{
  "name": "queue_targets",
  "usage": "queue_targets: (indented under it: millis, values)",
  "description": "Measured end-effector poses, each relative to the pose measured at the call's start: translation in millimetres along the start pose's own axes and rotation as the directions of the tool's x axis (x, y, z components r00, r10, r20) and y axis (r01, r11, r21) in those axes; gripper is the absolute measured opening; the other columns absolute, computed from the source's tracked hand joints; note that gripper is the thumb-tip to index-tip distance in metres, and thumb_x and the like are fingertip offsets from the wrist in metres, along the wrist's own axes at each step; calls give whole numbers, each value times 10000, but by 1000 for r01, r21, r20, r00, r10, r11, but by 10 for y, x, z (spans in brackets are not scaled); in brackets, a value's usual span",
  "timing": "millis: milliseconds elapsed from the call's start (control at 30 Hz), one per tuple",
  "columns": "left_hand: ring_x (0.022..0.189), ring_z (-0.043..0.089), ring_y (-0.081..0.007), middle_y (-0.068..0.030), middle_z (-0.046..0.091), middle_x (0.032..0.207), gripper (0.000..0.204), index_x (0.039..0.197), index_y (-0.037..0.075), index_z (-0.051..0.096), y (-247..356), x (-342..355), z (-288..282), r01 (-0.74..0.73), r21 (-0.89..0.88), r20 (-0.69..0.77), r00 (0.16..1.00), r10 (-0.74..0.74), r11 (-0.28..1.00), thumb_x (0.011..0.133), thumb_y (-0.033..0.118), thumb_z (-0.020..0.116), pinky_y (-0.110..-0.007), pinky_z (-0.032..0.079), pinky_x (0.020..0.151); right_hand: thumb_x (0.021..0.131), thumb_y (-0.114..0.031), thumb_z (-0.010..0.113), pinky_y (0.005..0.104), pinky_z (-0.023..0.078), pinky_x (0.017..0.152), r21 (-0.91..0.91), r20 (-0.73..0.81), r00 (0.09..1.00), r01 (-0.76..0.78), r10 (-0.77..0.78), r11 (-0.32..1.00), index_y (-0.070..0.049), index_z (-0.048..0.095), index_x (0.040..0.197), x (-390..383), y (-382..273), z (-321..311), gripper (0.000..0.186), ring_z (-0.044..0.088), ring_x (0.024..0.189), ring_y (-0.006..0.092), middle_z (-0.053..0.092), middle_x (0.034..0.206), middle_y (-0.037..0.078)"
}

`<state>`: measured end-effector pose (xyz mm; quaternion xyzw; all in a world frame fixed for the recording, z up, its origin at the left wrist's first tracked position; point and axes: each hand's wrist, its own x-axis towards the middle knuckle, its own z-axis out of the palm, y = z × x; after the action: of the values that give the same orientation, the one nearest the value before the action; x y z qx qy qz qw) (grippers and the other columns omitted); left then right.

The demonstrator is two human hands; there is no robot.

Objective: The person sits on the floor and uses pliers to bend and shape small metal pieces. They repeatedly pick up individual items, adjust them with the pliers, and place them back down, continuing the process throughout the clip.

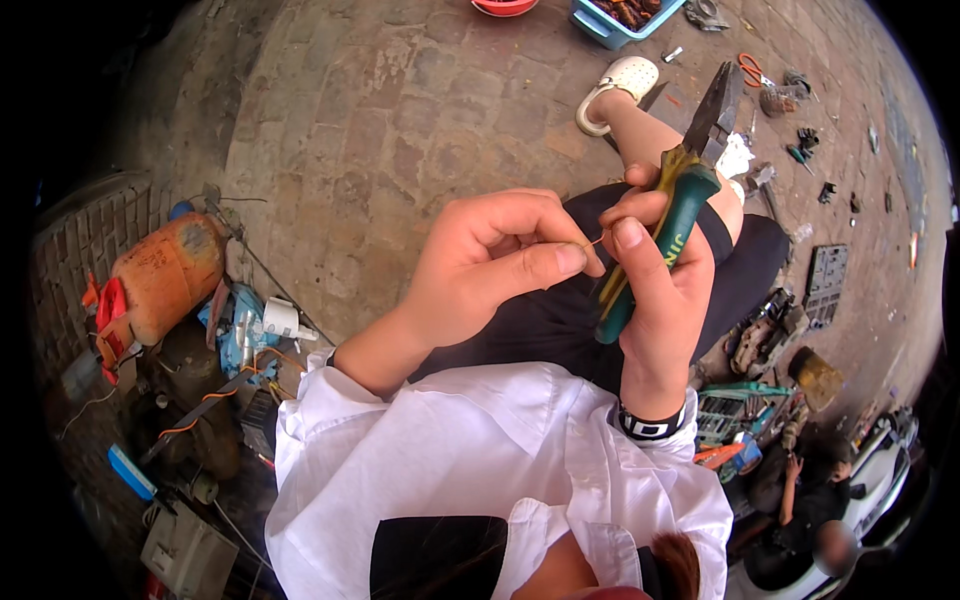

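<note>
My left hand (pixel 490 262) is closed, with thumb and forefinger pinching a short, thin copper-coloured wire (pixel 599 240). My right hand (pixel 667 300) holds pliers (pixel 690 190) with green and yellow handles against its palm, the dark metal jaws pointing up and away. The thumb and a fingertip of that same hand meet the wire's other end. Both hands are close together above my lap, over dark shorts (pixel 530 325). How far the wire runs inside the left fingers is hidden.
An orange gas cylinder (pixel 170 275) lies at the left beside a white paper roll (pixel 283 318). Far off are a blue basin (pixel 612 28) and orange-handled scissors (pixel 752 70). Loose tools and a dark plastic tray (pixel 826 287) lie right. Another person (pixel 790 500) is at lower right.
</note>
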<state>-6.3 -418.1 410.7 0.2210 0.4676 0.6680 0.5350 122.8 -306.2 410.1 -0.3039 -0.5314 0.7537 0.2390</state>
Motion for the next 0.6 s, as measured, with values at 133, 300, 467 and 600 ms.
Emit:
queue_targets:
  millis: [133, 300, 467, 600]
  values:
    - [679, 486, -68, -38, 578, 804, 147, 897, -36, 671, -17, -1, 29, -81, 156, -21, 996, 85, 984, 884, 93, 602, -207, 353, 587, 865, -55, 642, 269, 428, 818, -116, 11, 992, 130, -129, 985, 7, 645, 903, 21, 36, -36, 73, 470, 1080, 142, 600, 944, 81]
    - [704, 537, -81, -48, 592, 823, 130, 927, -30, 673, 20, 15, 17, -114, 286, 25, 993, 111, 951, 887, 75, 608, -213, 408, 609, 856, -48, 650, 260, 430, 797, -182, -19, 983, 174, -180, 968, 3, 647, 910, 9, -21, -11, 75, 502, 1036, 142, 597, 963, 87]
    - [678, 553, -79, -55, 594, 808, 124, 967, -29, 677, -16, 31, 5, -149, 358, 48, 989, 141, 922, 879, 48, 636, -200, 417, 569, 850, -67, 654, 277, 403, 822, -266, -2, 964, 256, -266, 929, 4, 651, 889, 18, -3, -22, 81, 499, 1049, 165, 586, 918, 91]
    - [665, 558, -79, -65, 604, 807, 140, 980, -33, 678, -15, 25, 32, -136, 350, 20, 990, 138, 927, 874, 55, 651, -197, 418, 557, 833, -66, 673, 276, 398, 799, -377, -24, 944, 297, -330, 877, -3, 660, 848, 23, -13, -21, 67, 502, 1017, 167, 565, 967, 101]
